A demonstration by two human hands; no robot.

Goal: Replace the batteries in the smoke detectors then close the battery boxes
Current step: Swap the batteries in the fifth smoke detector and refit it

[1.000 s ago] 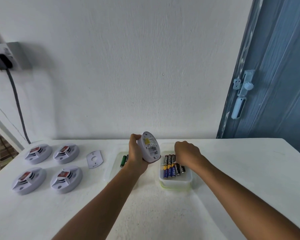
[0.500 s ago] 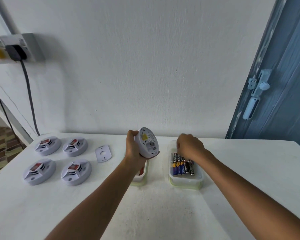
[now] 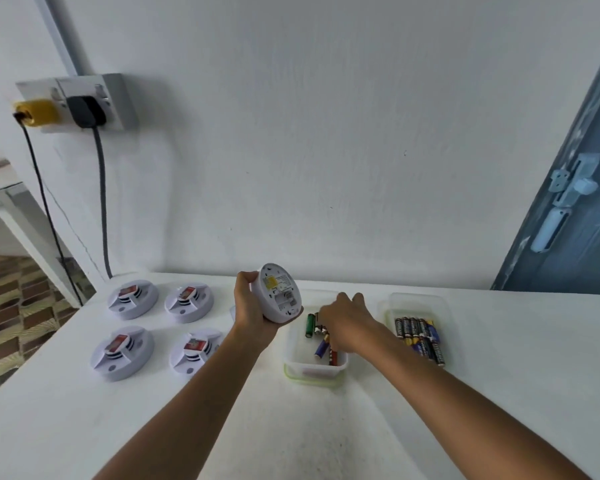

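Both bare forearms reach forward, the left from lower left, the right from lower right. The left hand (image 3: 253, 306) is raised, wrist bent, fingers curled in a firm grip. The right hand (image 3: 347, 322) hangs lower, knuckles up, fingers pointing down and hidden from view.
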